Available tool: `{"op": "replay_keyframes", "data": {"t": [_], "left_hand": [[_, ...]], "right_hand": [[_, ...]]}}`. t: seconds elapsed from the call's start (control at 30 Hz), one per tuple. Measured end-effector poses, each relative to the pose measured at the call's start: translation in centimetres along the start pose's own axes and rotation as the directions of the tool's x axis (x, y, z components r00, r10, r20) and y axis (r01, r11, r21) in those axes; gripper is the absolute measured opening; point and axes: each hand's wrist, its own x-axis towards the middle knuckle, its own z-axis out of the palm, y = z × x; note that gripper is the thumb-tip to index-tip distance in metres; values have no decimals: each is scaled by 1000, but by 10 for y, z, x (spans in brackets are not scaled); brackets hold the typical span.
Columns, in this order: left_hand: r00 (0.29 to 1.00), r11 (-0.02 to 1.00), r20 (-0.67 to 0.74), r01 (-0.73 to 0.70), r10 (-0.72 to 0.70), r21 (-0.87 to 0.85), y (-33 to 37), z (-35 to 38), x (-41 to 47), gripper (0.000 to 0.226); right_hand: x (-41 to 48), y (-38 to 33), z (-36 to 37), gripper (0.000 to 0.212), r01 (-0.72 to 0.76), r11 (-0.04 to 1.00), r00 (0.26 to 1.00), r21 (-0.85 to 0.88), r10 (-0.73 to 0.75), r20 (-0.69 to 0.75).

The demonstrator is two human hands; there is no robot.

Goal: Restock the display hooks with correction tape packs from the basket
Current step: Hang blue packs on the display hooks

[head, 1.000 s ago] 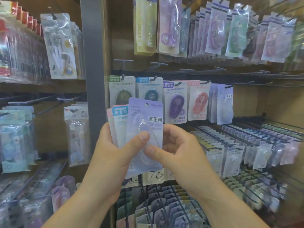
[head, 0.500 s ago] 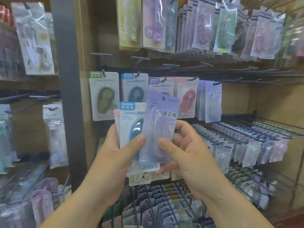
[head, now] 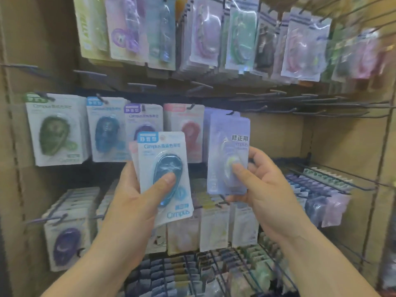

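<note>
Left hand (head: 130,202): fingers grip blue-labelled pack (head: 164,168), thumb on blister.
Right hand (head: 265,189): fingers pinch lilac pack (head: 228,155), right of it.
Far: hung packs (head: 57,129) on hooks (head: 137,85).

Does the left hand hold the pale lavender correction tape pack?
No, the left hand grips a white pack with a blue dispenser; the right hand holds the lavender pack.

A white pack (head: 150,155) with a blue label and dark-blue dispenser stood nearly upright in the left hand (head: 137,202), thumb on its blister. A lavender pack (head: 222,133) stood upright, pinched by the right hand (head: 263,189), before the hanging lavender packs (head: 206,125).
</note>
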Motion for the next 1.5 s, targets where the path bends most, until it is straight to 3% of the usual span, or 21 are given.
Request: {"op": "replay_keyframes", "data": {"t": [0.23,0.5,0.9,1.3,1.5], "left_hand": [[1000,1000,-17,-25,25,11,-15,40,-5,72],[996,997,-80,-42,47,70,-15,48,-9,53],[992,995,-110,-52,60,80,-8,51,-12,50],[992,996,-119,-36,46,85,-13,54,-10,48],[993,996,-117,-22,32,86,-16,56,-10,45]], "right_hand": [[37,6,-39,25,15,997,1000,-79,-16,-16],[71,23,-40,24,34,989,999,-142,-35,-5],[69,35,-43,19,52,997,999,-55,-51,15],[86,48,-35,18,54,969,997,-242,-66,-43],[92,49,-33,18,-6,967,998,-256,-12,-67]]}}
